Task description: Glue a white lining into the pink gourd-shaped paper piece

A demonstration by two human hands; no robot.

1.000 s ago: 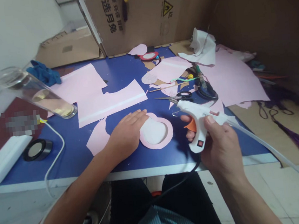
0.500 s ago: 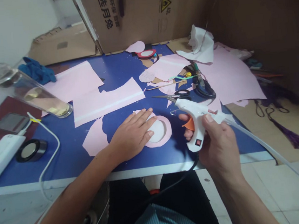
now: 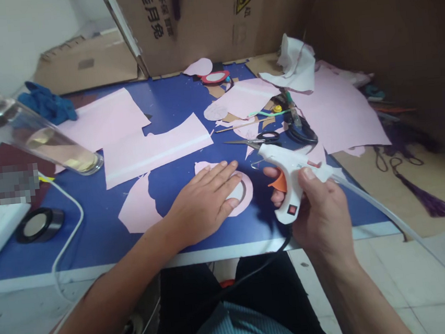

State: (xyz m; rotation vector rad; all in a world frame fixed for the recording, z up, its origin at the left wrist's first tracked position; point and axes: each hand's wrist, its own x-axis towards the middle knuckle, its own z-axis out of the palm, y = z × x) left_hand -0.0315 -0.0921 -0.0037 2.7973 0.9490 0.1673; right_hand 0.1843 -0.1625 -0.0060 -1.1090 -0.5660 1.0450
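Note:
My left hand [image 3: 204,205] lies flat with its fingers extended over a pink ring-shaped piece [image 3: 248,196]. A white round middle [image 3: 237,192] shows inside the ring, and the hand covers much of both. My right hand [image 3: 325,215] is wrapped around a white hot glue gun [image 3: 291,163], with fingers at its orange trigger [image 3: 278,182]. The nozzle points up and left, apart from the pink piece. A long glue stick [image 3: 387,209] sticks out of the gun's back. Beyond the nozzle lie black-handled scissors [image 3: 269,137].
Pink sheets [image 3: 157,147] and scraps cover parts of the blue table. A glass bottle [image 3: 61,146] with liquid, a roll of black tape [image 3: 41,225] and a white cable [image 3: 77,202] are at left. Pliers [image 3: 301,128] lie behind the gun; a purple tassel [image 3: 425,194] is at right.
My left hand has slid a little to the right, covering more of the white middle. The glue gun stays in my right hand, and the whole view has shifted slightly.

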